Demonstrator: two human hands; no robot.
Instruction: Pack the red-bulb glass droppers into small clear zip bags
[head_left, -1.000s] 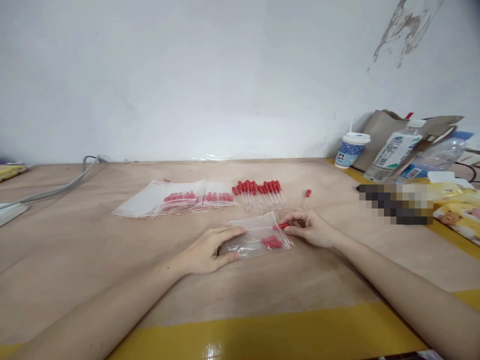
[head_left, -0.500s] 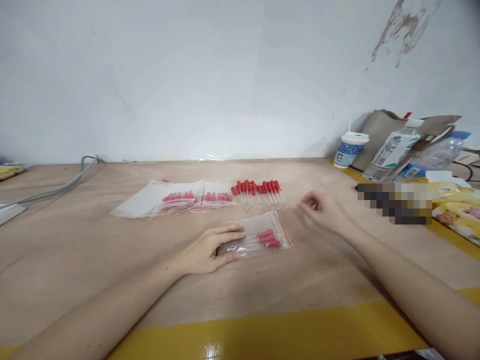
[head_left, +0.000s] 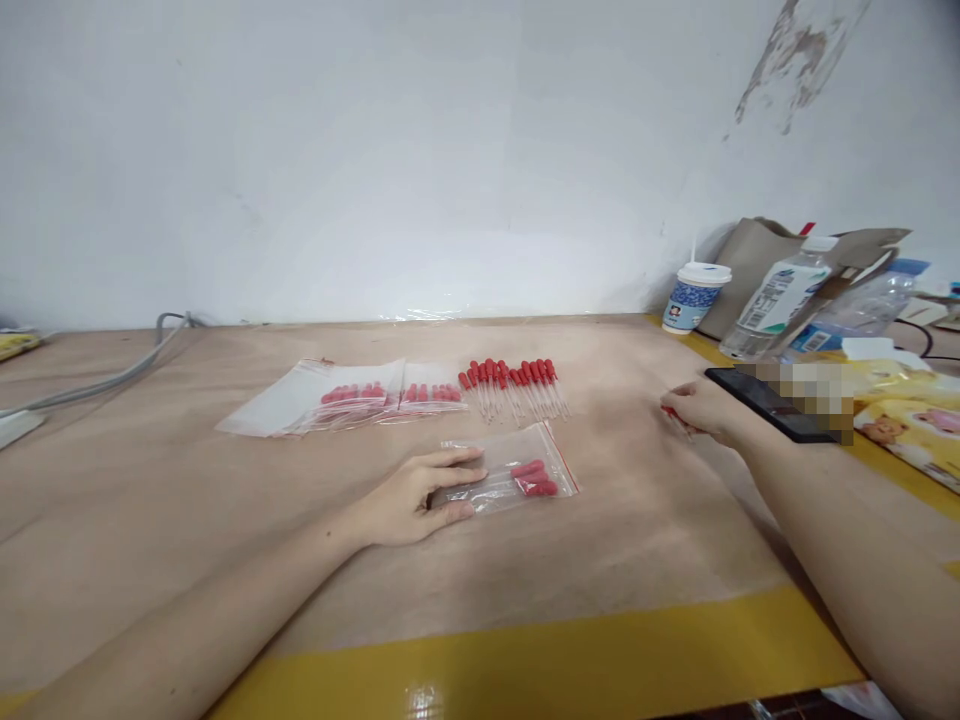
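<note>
My left hand (head_left: 411,497) lies on the closed end of a small clear zip bag (head_left: 510,479), fingers pinching it flat to the table. Inside the bag are a few red-capped droppers (head_left: 534,478). My right hand (head_left: 701,408) is off to the right beside a black phone (head_left: 772,402), fingers closed on a single red-capped dropper (head_left: 670,411). A row of several loose red-capped droppers (head_left: 514,385) lies just beyond the bag.
Filled clear bags of droppers (head_left: 360,397) lie at centre left. A paper cup (head_left: 694,297), plastic bottles (head_left: 776,298), a brown bag (head_left: 765,265) and yellow packets (head_left: 911,415) crowd the right. A grey cable (head_left: 112,375) runs along the left. Yellow tape marks the table's front edge (head_left: 525,665).
My right hand left the bag's mouth, picked up the lone dropper lying to the right and carried it further right toward the phone. The left hand stayed on the bag.
</note>
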